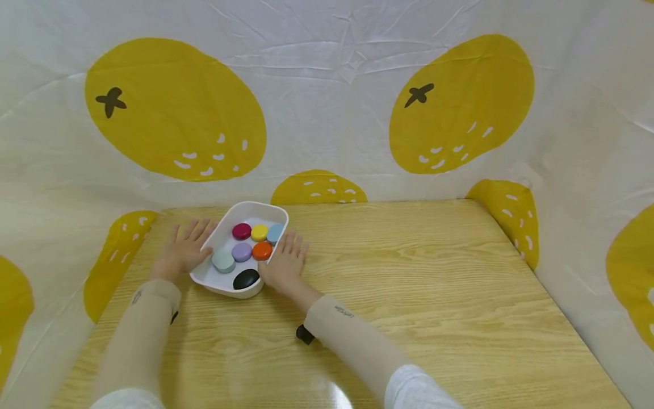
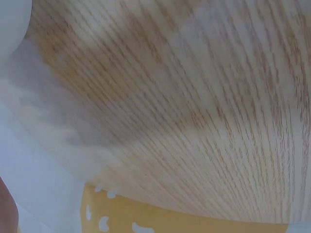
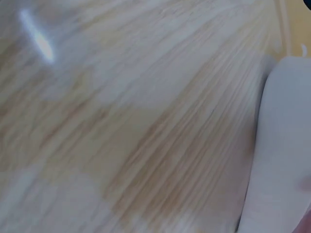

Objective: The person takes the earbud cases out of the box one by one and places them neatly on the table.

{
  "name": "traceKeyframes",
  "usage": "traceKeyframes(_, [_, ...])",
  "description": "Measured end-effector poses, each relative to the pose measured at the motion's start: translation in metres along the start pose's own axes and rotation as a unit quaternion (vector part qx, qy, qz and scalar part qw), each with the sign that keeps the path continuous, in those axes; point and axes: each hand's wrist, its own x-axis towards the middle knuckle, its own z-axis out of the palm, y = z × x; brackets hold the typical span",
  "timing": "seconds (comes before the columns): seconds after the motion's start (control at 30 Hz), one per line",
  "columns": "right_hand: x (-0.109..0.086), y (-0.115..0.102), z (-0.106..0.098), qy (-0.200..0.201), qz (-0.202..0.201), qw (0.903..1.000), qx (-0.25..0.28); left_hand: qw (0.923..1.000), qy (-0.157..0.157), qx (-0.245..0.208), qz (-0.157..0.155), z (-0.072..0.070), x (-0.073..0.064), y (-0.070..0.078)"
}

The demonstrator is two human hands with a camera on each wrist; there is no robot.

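A white tray (image 1: pixel 206 279) with a raised rim sits on the left part of the table, set at an angle. In it lie several glossy round pieces, among them a crimson one (image 1: pixel 242 231), a yellow one (image 1: pixel 259 232), an orange one (image 1: pixel 262 251) and a black one (image 1: pixel 246 279). My left hand (image 1: pixel 186 250) is at the tray's left side, fingers straight and spread, thumb at the rim. Along the right side lies my right hand (image 1: pixel 284 267), its fingers straight and its thumb by the rim. The right wrist view shows the tray's outer wall (image 3: pixel 282 145) close up.
The wooden table (image 1: pixel 409 307) reaches back to a white cloth (image 1: pixel 327 125) printed with yellow fruit, which hangs behind and at both sides. A small black object (image 1: pixel 305 334) shows beside the right sleeve.
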Motion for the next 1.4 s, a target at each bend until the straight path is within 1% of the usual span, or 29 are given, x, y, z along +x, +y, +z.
traceKeyframes(0.07, [0.000, 0.004, 0.000, 0.004, -0.006, 0.9999, -0.009, 1.0000, 0.001, 0.001, -0.002, 0.001, -0.001, 0.004])
traceKeyframes(0.17, [0.000, 0.012, -0.001, 0.006, -0.016, 0.9997, -0.020, 0.9999, 0.004, -0.012, -0.005, 0.002, -0.003, 0.011])
traceKeyframes(0.23, [0.000, 0.017, -0.002, 0.003, -0.023, 0.9995, -0.023, 0.9997, 0.000, -0.022, -0.011, 0.003, -0.006, 0.018])
traceKeyframes(0.4, [-0.003, 0.030, -0.007, -0.028, -0.027, 0.9989, -0.028, 0.9989, 0.009, -0.039, -0.025, 0.009, -0.013, 0.039])
traceKeyframes(0.47, [-0.005, 0.035, -0.010, -0.038, -0.024, 0.9985, -0.031, 0.9988, 0.013, -0.036, -0.030, 0.011, -0.014, 0.046])
traceKeyframes(0.63, [-0.009, 0.048, -0.015, -0.052, -0.022, 0.9979, -0.031, 0.9982, 0.012, -0.039, -0.044, 0.013, -0.017, 0.067])
traceKeyframes(0.83, [-0.015, 0.074, -0.020, -0.056, -0.019, 0.9981, -0.017, 0.9944, 0.024, -0.087, -0.054, 0.021, -0.025, 0.101])
traceKeyframes(0.9, [-0.017, 0.085, -0.021, -0.056, -0.020, 0.9981, -0.014, 0.9930, 0.028, -0.097, -0.062, 0.023, -0.026, 0.114])
traceKeyframes(1.03, [-0.022, 0.108, -0.025, -0.056, -0.032, 0.9979, -0.009, 0.9909, 0.037, -0.099, -0.083, 0.027, -0.028, 0.140])
traceKeyframes(1.13, [-0.025, 0.126, -0.027, -0.050, -0.047, 0.9975, -0.014, 0.9895, 0.043, -0.099, -0.097, 0.029, -0.029, 0.160])
traceKeyframes(1.2, [-0.028, 0.139, -0.028, -0.042, -0.060, 0.9971, -0.018, 0.9877, 0.053, -0.104, -0.104, 0.031, -0.029, 0.173])
traceKeyframes(1.3, [-0.032, 0.157, -0.033, -0.032, -0.077, 0.9963, -0.022, 0.9854, 0.064, -0.111, -0.112, 0.034, -0.028, 0.191])
traceKeyframes(1.4, [-0.038, 0.173, -0.037, -0.022, -0.088, 0.9957, -0.017, 0.9843, 0.067, -0.116, -0.116, 0.036, -0.027, 0.207])
